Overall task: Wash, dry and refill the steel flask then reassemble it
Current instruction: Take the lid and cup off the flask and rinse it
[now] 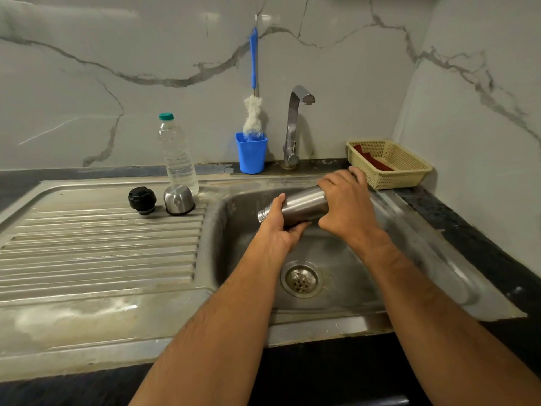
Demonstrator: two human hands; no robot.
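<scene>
The steel flask (303,204) lies nearly on its side above the sink basin (345,259), its threaded neck pointing left and slightly down. My left hand (279,230) grips it near the neck from below. My right hand (347,203) grips the base end from above. The flask's black stopper (142,200) and steel cup lid (178,199) stand on the drainboard (99,238) to the left. A clear water bottle (177,155) with a green cap stands just behind them.
A blue-handled bottle brush (253,92) stands in a blue cup (251,153) behind the sink, next to the steel tap (294,127). A cream basket (389,164) holding a red cloth (372,161) sits at the back right. The drain (301,280) lies below my arms.
</scene>
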